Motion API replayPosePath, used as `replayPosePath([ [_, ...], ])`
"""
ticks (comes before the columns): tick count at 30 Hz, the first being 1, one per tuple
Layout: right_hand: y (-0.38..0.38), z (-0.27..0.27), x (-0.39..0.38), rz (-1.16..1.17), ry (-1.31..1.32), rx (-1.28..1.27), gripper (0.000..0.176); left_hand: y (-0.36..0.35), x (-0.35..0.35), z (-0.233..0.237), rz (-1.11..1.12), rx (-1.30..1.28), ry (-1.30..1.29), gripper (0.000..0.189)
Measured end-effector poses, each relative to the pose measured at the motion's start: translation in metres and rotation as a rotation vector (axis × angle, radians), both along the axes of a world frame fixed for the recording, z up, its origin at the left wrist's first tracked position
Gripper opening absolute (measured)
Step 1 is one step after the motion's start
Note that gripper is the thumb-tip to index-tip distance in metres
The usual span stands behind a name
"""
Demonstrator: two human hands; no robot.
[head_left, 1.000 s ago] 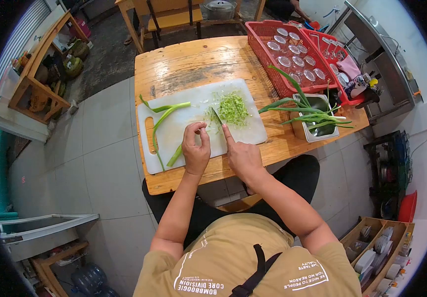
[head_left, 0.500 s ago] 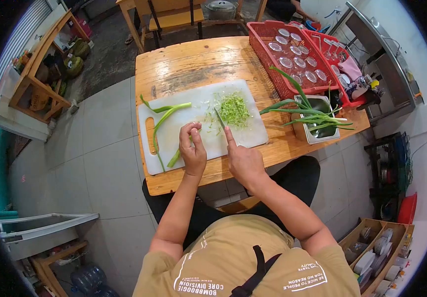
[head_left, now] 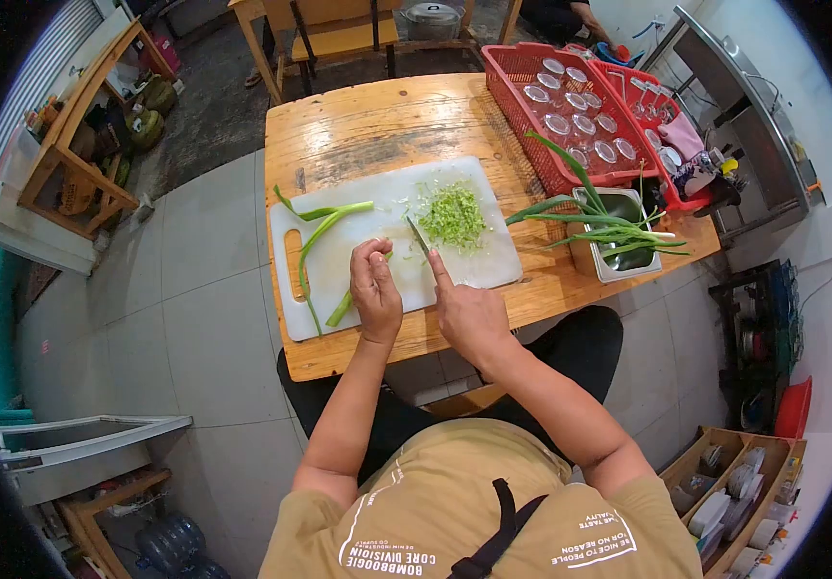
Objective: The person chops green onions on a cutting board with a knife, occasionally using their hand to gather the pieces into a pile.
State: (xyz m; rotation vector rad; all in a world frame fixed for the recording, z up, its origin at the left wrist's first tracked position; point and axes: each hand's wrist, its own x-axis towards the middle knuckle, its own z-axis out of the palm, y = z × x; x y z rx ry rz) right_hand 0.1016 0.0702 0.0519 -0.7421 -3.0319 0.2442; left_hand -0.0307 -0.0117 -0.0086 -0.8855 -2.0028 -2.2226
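A white cutting board [head_left: 339, 256] with an orange-rimmed handle slot lies on the wooden table. My left hand [head_left: 375, 289] is curled over a spring onion stalk [head_left: 340, 310], whose pale-green end shows below the palm; the rest under the hand is hidden. In my right hand [head_left: 472, 314] is a knife [head_left: 419, 236], its forefinger laid along the blade. The blade points away from me, between my left fingertips and a heap of chopped spring onion [head_left: 454, 216]. Further spring onion pieces [head_left: 324, 212] rest on the board's left side, apart from the knife.
To the right, a metal container [head_left: 618, 263] holds whole spring onions [head_left: 609, 230]. Behind it stand a red basket of upturned glasses [head_left: 556, 124] and a second red basket [head_left: 640, 85] with utensils. A chair [head_left: 343, 37] is beyond the table. Another person's arm [head_left: 589, 19] shows at the top.
My right hand and the knife have shifted left, away from the chopped heap and closer to my left hand. My left hand stays nearly in place.
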Motion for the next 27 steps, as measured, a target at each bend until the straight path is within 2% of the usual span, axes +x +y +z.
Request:
replayPosePath([
  [4,-0.005,-0.006,-0.012,0.011,0.032,-0.002,0.066,0.001,-0.004,-0.008,-0.006,-0.004,0.019,0.024],
  [10,0.003,-0.02,-0.026,0.004,0.005,0.035,0.066,0.001,-0.004,-0.011,-0.007,-0.05,-0.012,0.026],
  [16,0.006,0.004,-0.023,-0.07,-0.057,-0.044,0.072,0.0,-0.002,-0.005,0.003,-0.069,-0.006,0.025],
  [18,0.001,0.002,-0.036,-0.031,0.019,-0.017,0.074,0.001,-0.003,-0.007,0.003,-0.083,0.018,0.025],
  [22,0.006,-0.008,-0.061,-0.027,-0.025,-0.081,0.077,0.0,-0.004,-0.005,0.004,-0.099,0.041,0.023],
  [27,0.023,-0.01,-0.041,-0.103,-0.004,-0.023,0.069,0.0,-0.002,0.001,0.027,-0.101,0.055,0.017],
])
